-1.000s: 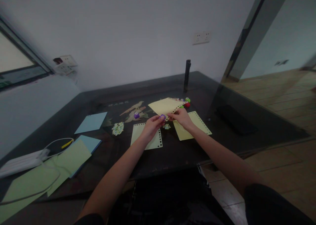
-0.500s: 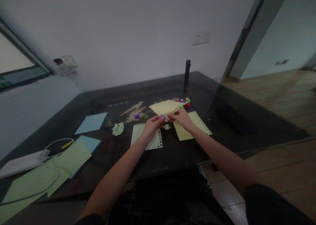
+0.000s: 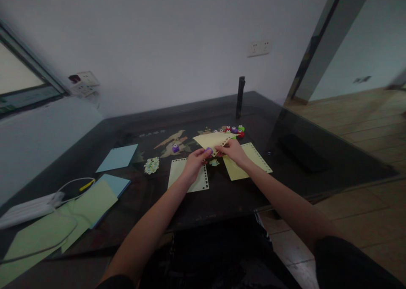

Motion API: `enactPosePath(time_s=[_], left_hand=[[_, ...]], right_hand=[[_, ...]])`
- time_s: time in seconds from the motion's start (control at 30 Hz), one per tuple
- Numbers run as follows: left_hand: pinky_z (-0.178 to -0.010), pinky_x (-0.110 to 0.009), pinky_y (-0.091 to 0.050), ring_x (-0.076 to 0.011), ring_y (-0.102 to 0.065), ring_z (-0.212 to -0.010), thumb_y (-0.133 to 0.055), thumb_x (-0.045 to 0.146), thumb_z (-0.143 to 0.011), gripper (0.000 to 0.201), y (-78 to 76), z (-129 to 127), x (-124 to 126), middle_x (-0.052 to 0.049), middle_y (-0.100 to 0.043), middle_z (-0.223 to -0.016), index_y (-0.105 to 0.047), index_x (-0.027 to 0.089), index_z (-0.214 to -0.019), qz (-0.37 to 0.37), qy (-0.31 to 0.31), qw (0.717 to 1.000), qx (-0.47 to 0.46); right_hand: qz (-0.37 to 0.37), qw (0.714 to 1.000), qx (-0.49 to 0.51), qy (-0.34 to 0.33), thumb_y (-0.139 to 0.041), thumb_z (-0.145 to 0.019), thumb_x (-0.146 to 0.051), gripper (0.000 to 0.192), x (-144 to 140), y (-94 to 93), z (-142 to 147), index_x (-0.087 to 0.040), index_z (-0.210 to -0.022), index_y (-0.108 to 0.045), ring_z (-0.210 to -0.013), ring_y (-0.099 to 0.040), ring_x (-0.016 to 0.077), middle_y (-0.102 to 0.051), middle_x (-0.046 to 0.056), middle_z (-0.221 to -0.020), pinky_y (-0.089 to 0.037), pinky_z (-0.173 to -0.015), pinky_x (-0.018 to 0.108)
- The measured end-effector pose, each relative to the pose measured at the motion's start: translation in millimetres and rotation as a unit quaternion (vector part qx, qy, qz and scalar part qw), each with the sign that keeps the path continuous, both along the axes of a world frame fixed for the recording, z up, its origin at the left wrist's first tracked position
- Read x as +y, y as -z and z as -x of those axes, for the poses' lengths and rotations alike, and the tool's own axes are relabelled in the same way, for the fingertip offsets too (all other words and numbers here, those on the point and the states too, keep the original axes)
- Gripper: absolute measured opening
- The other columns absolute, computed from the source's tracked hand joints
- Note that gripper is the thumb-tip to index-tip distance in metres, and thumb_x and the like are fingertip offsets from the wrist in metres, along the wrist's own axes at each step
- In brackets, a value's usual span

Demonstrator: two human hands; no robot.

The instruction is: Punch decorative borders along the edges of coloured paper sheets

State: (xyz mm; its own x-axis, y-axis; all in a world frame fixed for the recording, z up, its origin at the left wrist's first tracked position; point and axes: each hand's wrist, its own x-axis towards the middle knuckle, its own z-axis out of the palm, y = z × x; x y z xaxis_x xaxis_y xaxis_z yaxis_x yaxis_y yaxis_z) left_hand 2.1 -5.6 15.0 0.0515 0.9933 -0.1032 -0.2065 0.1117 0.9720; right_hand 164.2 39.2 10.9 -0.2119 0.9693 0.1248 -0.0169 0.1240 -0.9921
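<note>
My left hand [image 3: 196, 163] is closed round a small purple craft punch [image 3: 208, 150], its thumb on top. A cream sheet of paper [image 3: 212, 140] is raised above the table, pinched at its near edge by my right hand [image 3: 231, 150]. Holes run along the sheet's right edge, and its near corner meets the punch; whether the corner is inside it I cannot tell. Below my left hand lies a pale punched sheet [image 3: 177, 177]. Under my right wrist is a yellow punched sheet [image 3: 237, 170]. Small paper cut-outs [image 3: 214, 163] lie between them.
Several colourful craft punches [image 3: 240, 134] stand behind the raised sheet. Another purple punch [image 3: 175, 148] sits left, near a pile of paper cut-outs [image 3: 151, 166]. Blue paper [image 3: 117, 158], green paper [image 3: 91, 204] and a white power strip [image 3: 28, 210] lie left. A black upright object [image 3: 240, 98] stands behind.
The raised sheet's far edge has dipped and bent a little, so more of the punches behind it show. Both hands stay in nearly the same place.
</note>
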Motion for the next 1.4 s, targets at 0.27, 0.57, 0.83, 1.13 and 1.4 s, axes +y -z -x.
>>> enactPosePath(time_s=[0.27, 0.57, 0.83, 1.13, 1.4], left_hand=[[-0.063, -0.023, -0.036, -0.0133, -0.057, -0.075, -0.078, 0.039, -0.062, 0.032, 0.5, 0, -1, -0.004, -0.064, -0.079, -0.068, 0.016, -0.081, 0.002, 0.004, 1.0, 0.006], [-0.064, -0.024, -0.037, -0.0151, -0.058, -0.075, -0.078, 0.042, -0.061, 0.035, 5.1, 0, 2, -0.006, -0.067, -0.08, -0.069, 0.015, -0.082, -0.01, -0.003, 1.0, 0.029], [-0.065, -0.026, -0.038, -0.0154, -0.059, -0.074, -0.076, 0.042, -0.063, 0.035, 10.9, 1, 3, -0.008, -0.069, -0.083, -0.072, 0.014, -0.083, -0.041, -0.016, 0.998, 0.04], [-0.074, -0.029, -0.043, -0.0161, -0.06, -0.074, -0.078, 0.037, -0.061, 0.034, 13.5, -1, 5, -0.008, -0.069, -0.082, -0.071, 0.012, -0.082, -0.064, -0.02, 0.998, 0.004], [-0.079, -0.03, -0.044, -0.0162, -0.061, -0.077, -0.078, 0.036, -0.063, 0.034, 14.6, -4, 6, -0.009, -0.07, -0.084, -0.07, 0.01, -0.085, -0.084, -0.02, 0.996, -0.016]], right_hand=[[-0.003, 1.0, -0.026, -0.001, -0.071, -0.068, -0.029, 0.017, 0, -0.8, 0, -0.013, -0.069, -0.065, -0.053, -0.063, 0.017, -0.067, 0.005, -0.059, -0.056, -0.058, 0.032], [0.004, 0.999, -0.037, -0.004, -0.07, -0.071, -0.026, 0.015, 0, 0.4, -1, -0.013, -0.069, -0.065, -0.055, -0.064, 0.0179, -0.067, 0.006, -0.061, -0.057, -0.061, 0.035], [-0.005, 0.999, -0.034, -0.009, -0.071, -0.069, -0.027, 0.017, 1, 2.0, -1, -0.012, -0.066, -0.065, -0.054, -0.064, 0.0174, -0.067, 0.006, -0.059, -0.057, -0.059, 0.032], [-0.013, 0.999, -0.044, -0.003, -0.072, -0.068, -0.03, 0.02, -4, -4.2, 0, -0.012, -0.068, -0.065, -0.055, -0.065, 0.0185, -0.067, 0.007, -0.06, -0.057, -0.062, 0.035], [-0.02, 0.999, -0.04, 0.001, -0.075, -0.063, -0.037, 0.027, -4, -5.4, 0, -0.013, -0.07, -0.064, -0.054, -0.064, 0.0183, -0.067, 0.006, -0.06, -0.056, -0.059, 0.034]])
